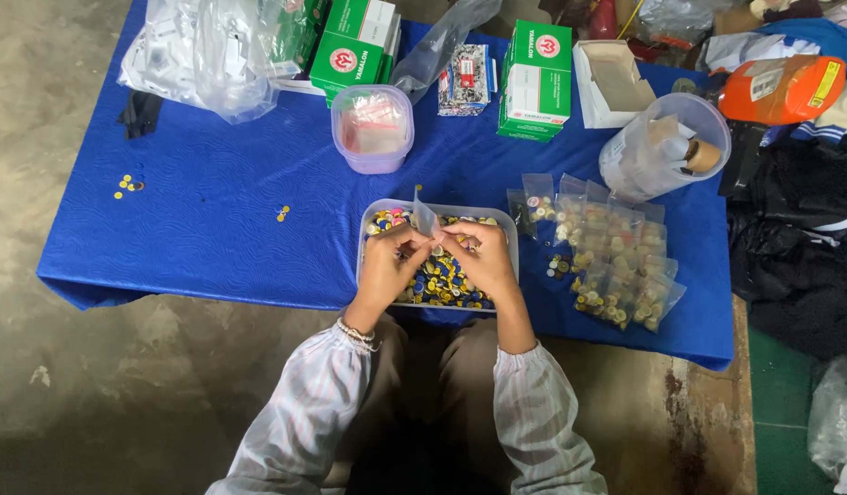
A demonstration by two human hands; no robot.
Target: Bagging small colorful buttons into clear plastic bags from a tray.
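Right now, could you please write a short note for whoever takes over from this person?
Left hand and right hand together pinch one small clear bag over the tray of small coloured caps.
Done: a pile of filled bags lies right of the tray.
Left: the tray holds many loose caps; a few strays sit on the blue cloth.

- Tabletop cover point(213, 211): blue cloth, faintly textured, slight sheen.
- Tray point(508, 240): clear, smooth plastic.
- Small caps point(442, 280) inside: glossy, metallic-looking.
- Little bags point(616, 261): thin, shiny, transparent plastic.
- Green boxes point(538, 82): matt cardboard.
- Floor point(66, 110): rough, dull concrete.
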